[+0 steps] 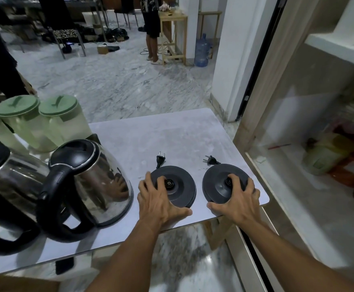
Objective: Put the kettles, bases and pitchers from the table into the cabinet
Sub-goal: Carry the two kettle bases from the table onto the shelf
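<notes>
Both hands on the two kettle bases, near edge of the worktop (172, 131).

My left hand (159, 204) spreads its fingers (148, 182) over the left base (175, 187); my right hand (238, 202) clasps the right base (220, 184) likewise, thumbs at the near rims. Two kettles (92, 182) and green-lidded pitchers (64, 119) stand left; the cabinet (319, 144) is right.

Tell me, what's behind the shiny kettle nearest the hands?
Behind the kettle stand green-lidded pitchers, on the table. Their lower parts are covered by the kettles.
</notes>
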Available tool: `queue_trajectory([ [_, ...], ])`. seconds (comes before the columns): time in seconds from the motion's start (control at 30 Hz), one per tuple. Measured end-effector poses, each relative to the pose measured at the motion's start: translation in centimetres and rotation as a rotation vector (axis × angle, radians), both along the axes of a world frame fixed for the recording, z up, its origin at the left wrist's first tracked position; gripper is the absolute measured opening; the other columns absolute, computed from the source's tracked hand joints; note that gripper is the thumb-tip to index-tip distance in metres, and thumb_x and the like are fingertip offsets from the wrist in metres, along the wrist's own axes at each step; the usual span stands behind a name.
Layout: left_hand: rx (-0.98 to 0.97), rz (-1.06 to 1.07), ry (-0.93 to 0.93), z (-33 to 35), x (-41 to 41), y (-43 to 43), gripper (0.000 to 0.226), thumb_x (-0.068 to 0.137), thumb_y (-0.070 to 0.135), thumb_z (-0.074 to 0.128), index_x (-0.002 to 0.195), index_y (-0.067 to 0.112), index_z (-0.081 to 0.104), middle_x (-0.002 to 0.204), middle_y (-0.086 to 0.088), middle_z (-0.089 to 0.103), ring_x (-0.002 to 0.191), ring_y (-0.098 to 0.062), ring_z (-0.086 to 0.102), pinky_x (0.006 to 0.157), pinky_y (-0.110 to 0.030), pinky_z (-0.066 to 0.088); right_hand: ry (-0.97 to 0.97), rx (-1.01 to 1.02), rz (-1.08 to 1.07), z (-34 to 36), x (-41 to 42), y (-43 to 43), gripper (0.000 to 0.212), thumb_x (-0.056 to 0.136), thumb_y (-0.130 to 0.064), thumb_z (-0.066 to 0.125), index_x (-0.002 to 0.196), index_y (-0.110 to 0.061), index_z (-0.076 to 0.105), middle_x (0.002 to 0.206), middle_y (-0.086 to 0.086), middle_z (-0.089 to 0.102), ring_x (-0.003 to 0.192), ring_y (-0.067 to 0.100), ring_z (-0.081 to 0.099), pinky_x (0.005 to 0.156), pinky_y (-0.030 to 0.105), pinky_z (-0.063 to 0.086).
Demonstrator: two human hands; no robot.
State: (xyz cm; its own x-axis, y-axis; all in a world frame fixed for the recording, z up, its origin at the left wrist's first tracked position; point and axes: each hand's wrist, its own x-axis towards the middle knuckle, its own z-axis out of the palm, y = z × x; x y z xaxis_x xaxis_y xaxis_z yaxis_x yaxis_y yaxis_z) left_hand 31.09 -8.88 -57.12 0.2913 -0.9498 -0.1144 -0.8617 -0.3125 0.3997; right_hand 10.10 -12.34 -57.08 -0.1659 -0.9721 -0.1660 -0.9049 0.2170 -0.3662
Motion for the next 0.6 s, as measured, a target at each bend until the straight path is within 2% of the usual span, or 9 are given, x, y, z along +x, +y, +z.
queue_trajectory([
  [0.07,0.065,0.030,0.067,-0.4,0.3,0.2,0.113,0.037,0.076,0.065,0.135,0.039,0.022,0.160,-0.013,-0.010,0.146,-0.042,-0.004,0.115,-0.051,0.024,-0.004,-0.004,-0.001,0.0,0.1,0.0,0.108,0.051,-0.062,0.077,0.143,-0.036,0.027,0.151,0.015,0.017,0.126,0.043,0.032,0.106,0.046,0.038],
  [0.2,0.149,0.004,0.041,-1.0,-0.1,0.1,0.124,0.038,0.086,0.059,0.143,0.051,0.004,0.157,-0.022,-0.025,0.144,-0.047,-0.022,0.119,-0.054,0.008,-0.022,-0.008,-0.008,0.0,0.3,-0.2,0.105,0.051,-0.061,0.076,0.141,-0.036,0.028,0.151,0.014,0.016,0.127,0.043,0.031,0.105,0.047,0.038],
  [0.37,0.095,-0.041,0.015,-1.2,-0.7,-0.4,0.126,0.039,0.087,0.059,0.146,0.049,0.004,0.157,-0.015,-0.030,0.147,-0.039,-0.021,0.119,-0.057,0.003,-0.023,-0.008,-0.011,0.0,0.3,-0.2,0.106,0.050,-0.062,0.076,0.141,-0.037,0.028,0.152,0.013,0.016,0.128,0.043,0.030,0.104,0.047,0.040],
  [0.47,0.127,-0.085,0.009,-1.0,-0.9,-0.7,0.131,0.039,0.086,0.061,0.148,0.047,-0.001,0.158,-0.010,-0.030,0.147,-0.037,-0.023,0.117,-0.061,0.000,-0.024,-0.004,-0.011,-0.1,0.3,-0.2,0.106,0.050,-0.062,0.075,0.141,-0.037,0.027,0.152,0.012,0.016,0.128,0.042,0.030,0.104,0.047,0.040],
  [0.53,0.153,-0.075,0.017,-0.6,-1.1,-1.0,0.127,0.040,0.082,0.063,0.146,0.042,0.006,0.159,-0.016,-0.026,0.147,-0.043,-0.014,0.117,-0.060,0.003,-0.025,-0.003,-0.014,0.0,0.3,-0.2,0.105,0.049,-0.061,0.075,0.140,-0.037,0.027,0.151,0.012,0.016,0.128,0.042,0.030,0.104,0.047,0.040],
  [0.6,0.124,-0.042,0.009,0.0,-1.3,-1.1,0.113,0.041,0.075,0.065,0.137,0.036,0.019,0.159,-0.023,-0.014,0.144,-0.048,0.002,0.115,-0.055,0.015,-0.021,0.002,-0.018,0.0,0.4,-0.1,0.104,0.049,-0.061,0.076,0.139,-0.038,0.027,0.150,0.012,0.016,0.127,0.042,0.030,0.103,0.046,0.041],
])
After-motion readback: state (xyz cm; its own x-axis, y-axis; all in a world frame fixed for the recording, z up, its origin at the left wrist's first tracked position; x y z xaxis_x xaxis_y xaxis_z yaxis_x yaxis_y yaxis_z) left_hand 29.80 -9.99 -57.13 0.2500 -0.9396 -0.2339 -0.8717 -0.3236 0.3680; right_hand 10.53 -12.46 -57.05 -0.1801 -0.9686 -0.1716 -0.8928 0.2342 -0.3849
